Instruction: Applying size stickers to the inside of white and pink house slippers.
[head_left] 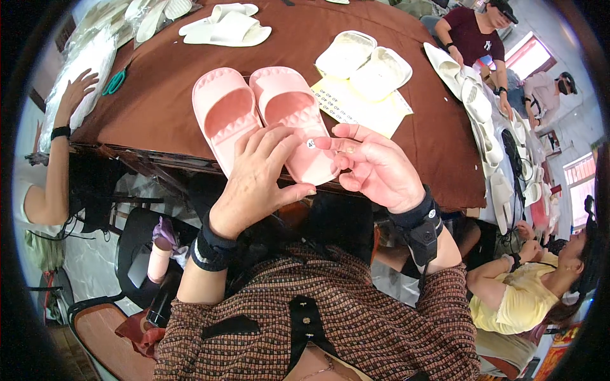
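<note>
A pair of pink slippers lies side by side on the brown table, toes away from me: the left slipper [219, 105] and the right slipper [284, 95]. My left hand [257, 171] lies over their heel halves, fingers stretched and spread, thumb by the right slipper's heel. A small round white sticker [311, 143] shows over the right slipper's insole. One fingertip of my right hand [381, 168] meets its edge; whether the sticker is on the insole or the fingertip I cannot tell. The other right fingers are loosely bent and apart.
Behind my right hand lies a yellow sticker sheet [362, 108] with white slippers [381, 70] partly on it. More white slippers [225, 28] lie farther back. Teal-handled scissors [114, 82] are at the left edge. Co-workers sit left and right; white slippers [476, 105] line the right side.
</note>
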{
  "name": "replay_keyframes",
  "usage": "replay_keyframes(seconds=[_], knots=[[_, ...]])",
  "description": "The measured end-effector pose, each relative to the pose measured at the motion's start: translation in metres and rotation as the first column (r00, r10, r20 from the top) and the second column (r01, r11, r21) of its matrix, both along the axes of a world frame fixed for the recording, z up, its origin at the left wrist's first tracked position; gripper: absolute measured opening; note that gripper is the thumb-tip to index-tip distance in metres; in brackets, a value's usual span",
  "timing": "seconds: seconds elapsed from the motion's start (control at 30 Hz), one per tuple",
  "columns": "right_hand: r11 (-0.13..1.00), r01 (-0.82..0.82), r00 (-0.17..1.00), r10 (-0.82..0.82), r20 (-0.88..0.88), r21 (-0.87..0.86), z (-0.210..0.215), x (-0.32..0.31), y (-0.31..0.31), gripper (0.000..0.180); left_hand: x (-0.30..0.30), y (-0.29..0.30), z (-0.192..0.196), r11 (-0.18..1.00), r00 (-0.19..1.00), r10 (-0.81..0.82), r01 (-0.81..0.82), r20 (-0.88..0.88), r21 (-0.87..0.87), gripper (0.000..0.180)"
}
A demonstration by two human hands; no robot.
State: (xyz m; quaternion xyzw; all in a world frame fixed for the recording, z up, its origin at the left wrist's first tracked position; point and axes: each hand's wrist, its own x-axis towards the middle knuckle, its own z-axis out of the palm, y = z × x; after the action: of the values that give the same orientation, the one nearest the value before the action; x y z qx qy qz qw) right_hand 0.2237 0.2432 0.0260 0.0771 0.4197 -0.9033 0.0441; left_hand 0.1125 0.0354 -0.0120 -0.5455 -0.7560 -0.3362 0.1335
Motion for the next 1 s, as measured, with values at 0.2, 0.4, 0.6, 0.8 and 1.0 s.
replay_keyframes(seconds=[0.2, 0.4, 0.6, 0.8, 1.0], knots=[[0.999, 0.02, 0.999, -0.021, 0.049, 0.026, 0.0, 0.0, -0.002, 0.029, 0.002, 0.0, 0.003, 1.0, 1.0, -0.001, 0.001, -0.012, -0.008, 0.069], [0.998, 0.01, 0.999, -0.013, 0.051, 0.069, 0.0, 0.0, -0.005, 0.032, 0.002, -0.001, 0.002, 0.999, 1.0, 0.004, -0.005, -0.026, -0.038, 0.061], [0.996, 0.015, 0.999, -0.019, 0.039, 0.087, -0.003, 0.003, -0.005, 0.032, 0.003, -0.001, 0.004, 0.998, 0.999, 0.005, -0.008, -0.046, -0.058, 0.059], [0.884, 0.175, 0.98, -0.115, -0.161, 0.434, -0.004, 0.008, -0.008, 0.03, 0.003, -0.002, 0.005, 0.997, 0.998, 0.017, -0.021, -0.06, -0.077, 0.058], [0.26, 0.416, 0.88, 0.126, -0.458, 0.871, -0.012, 0.003, -0.021, 0.035, 0.002, -0.001, 0.003, 0.998, 0.998, 0.005, -0.009, -0.065, -0.059, 0.057]])
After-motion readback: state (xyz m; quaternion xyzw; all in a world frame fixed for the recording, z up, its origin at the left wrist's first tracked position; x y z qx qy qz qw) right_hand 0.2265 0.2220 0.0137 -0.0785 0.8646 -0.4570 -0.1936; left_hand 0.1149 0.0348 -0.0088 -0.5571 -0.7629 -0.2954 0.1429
